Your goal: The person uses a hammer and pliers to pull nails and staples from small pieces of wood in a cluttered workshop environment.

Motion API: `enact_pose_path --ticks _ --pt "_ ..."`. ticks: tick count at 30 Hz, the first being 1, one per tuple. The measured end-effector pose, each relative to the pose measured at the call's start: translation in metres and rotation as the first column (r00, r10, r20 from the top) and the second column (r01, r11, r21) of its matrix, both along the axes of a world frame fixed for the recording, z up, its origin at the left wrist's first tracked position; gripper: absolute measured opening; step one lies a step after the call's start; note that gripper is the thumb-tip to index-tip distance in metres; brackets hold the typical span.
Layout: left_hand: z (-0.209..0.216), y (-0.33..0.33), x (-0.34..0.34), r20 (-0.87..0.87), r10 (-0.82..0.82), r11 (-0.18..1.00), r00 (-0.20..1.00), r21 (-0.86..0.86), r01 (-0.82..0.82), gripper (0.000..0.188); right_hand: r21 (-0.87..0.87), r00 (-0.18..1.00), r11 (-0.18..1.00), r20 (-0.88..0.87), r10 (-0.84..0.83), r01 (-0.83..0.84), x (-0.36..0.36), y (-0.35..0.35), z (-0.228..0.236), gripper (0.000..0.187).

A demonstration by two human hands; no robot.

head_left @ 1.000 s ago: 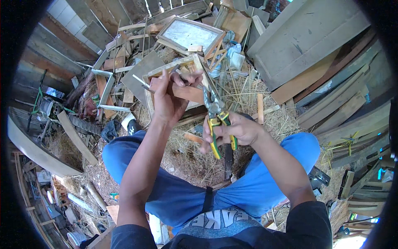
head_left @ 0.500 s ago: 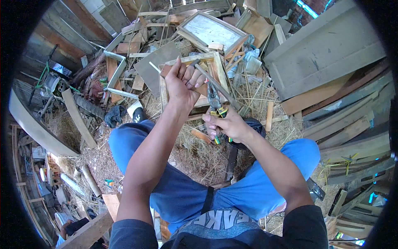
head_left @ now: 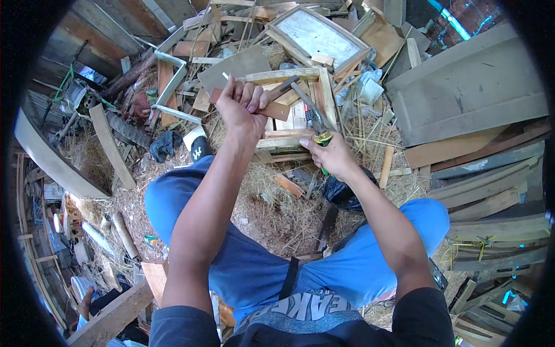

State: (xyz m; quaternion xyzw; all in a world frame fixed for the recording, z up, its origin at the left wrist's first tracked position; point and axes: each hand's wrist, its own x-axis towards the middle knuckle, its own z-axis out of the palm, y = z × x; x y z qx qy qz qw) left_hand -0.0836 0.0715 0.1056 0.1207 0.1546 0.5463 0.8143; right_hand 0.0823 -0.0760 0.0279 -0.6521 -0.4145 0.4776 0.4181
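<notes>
My left hand (head_left: 241, 110) is closed round a flat brown strip of wood (head_left: 276, 111), whose ends stick out on both sides of the fist. A small light spot, perhaps a hole or nail, shows near its right end. My right hand (head_left: 334, 155) grips pliers (head_left: 321, 139) with yellow-and-green handles, their jaws pointing away from me, apart from the strip. Beyond both hands, a hammer (head_left: 312, 104) with a dark head lies slantwise over a shallow wooden box frame (head_left: 289, 75). Its handle runs close by the pliers' jaws, partly hidden behind them.
Straw and shavings cover the ground between my knees. A black plastic bag (head_left: 342, 194) lies near my right knee. Beyond the box are a framed panel (head_left: 318, 36) and wood scraps. A large grey board (head_left: 468, 87) leans at the right, above stacked planks (head_left: 485, 188).
My left hand has moved left with the strip, away from the pliers, so more of the strip shows. The view has shifted slightly. My right hand still grips the pliers.
</notes>
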Motion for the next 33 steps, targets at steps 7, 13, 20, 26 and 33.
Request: enact_pose_path --ticks 7,13,20,26,33 --pt "-0.004 0.004 -0.015 0.078 -0.011 1.0 0.997 -0.009 0.011 0.054 -0.065 0.926 0.996 -0.37 -0.078 0.058 -0.024 0.018 0.022 0.019" --pt "-0.005 0.006 -0.021 0.145 -0.047 0.999 0.988 0.012 0.046 0.054 -0.181 0.879 0.982 -0.459 -0.128 0.049 -0.027 0.028 0.025 0.026" --pt "-0.005 0.007 -0.022 0.18 -0.044 0.999 0.983 -0.017 0.048 0.053 -0.26 0.82 0.965 -0.554 -0.14 -0.011 -0.021 0.031 0.014 0.032" --pt "-0.003 0.007 -0.021 0.147 -0.003 0.999 0.989 -0.052 0.011 0.053 -0.284 0.792 0.951 -0.606 -0.078 -0.124 -0.01 0.03 0.003 0.031" --pt "-0.003 0.008 -0.022 0.135 0.01 0.999 0.991 -0.049 -0.004 0.052 -0.319 0.765 0.932 -0.639 -0.078 -0.172 -0.008 0.026 0.01 0.024"
